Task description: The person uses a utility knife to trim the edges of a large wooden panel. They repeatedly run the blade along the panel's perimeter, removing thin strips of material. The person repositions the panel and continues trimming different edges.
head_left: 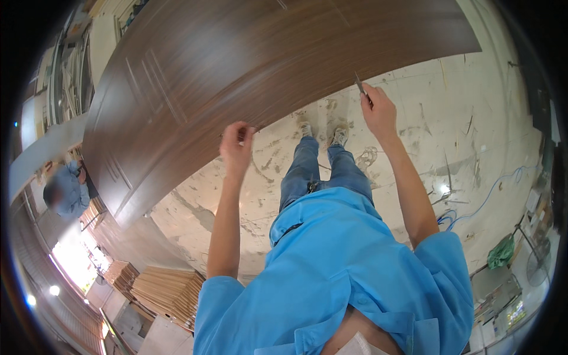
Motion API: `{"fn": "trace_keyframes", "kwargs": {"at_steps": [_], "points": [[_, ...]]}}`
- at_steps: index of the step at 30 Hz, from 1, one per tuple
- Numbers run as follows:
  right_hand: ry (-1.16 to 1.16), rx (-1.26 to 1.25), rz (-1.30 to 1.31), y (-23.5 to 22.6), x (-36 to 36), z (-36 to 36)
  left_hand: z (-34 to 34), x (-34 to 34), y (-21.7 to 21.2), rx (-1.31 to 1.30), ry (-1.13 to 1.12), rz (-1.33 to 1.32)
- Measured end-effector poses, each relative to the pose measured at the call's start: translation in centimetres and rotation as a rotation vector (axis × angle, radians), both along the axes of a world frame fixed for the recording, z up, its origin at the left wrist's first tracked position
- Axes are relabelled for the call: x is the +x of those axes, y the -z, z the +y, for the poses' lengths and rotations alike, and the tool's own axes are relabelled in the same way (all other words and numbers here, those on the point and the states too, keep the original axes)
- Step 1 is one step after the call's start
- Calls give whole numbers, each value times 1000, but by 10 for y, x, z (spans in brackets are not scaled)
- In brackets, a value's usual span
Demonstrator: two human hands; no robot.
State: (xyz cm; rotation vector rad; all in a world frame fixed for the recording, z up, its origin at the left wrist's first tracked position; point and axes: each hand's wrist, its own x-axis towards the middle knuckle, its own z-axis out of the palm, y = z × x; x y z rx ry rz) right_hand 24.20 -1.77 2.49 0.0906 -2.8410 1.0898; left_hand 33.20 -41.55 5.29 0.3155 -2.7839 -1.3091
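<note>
A large dark brown wood-grain door panel [236, 65] with grooved lines stretches across the upper part of the view. My right hand [380, 112] is closed round a small knife [359, 83]; its thin pointed blade reaches up to the panel's near edge. Further left, my left hand [236, 145] is at the same edge, its fingers curled into a pinch and slightly blurred. Whatever those fingers hold, if anything, is too small to make out.
My shoes [339, 136] stand on a scuffed pale floor [414, 142]. A blue hose [485, 201] curls at the right, near a green bag [501, 251]. Stacked boards [165, 293] lie at lower left. Another person [71, 189] is beyond the panel's left end.
</note>
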Motion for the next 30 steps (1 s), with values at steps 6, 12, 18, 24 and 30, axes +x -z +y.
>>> {"fn": "trace_keyframes", "kwargs": {"at_steps": [6, 12, 18, 24, 30], "points": [[113, 342, 130, 10, -24, -10, -119, -27, 11, -262, -175, -23], [101, 331, 147, 34, 31, -112, -156, -26, 34, -318, -56, 78], [-27, 336, 80, 22, 42, -145, -154, -31, 42, -324, -32, 155], [188, 377, 32, 29, 31, -133, -154, -31, 42, -316, -19, 181], [34, 287, 149, 26, 60, -182, -156, -31, 44, -307, -5, 201]]}}
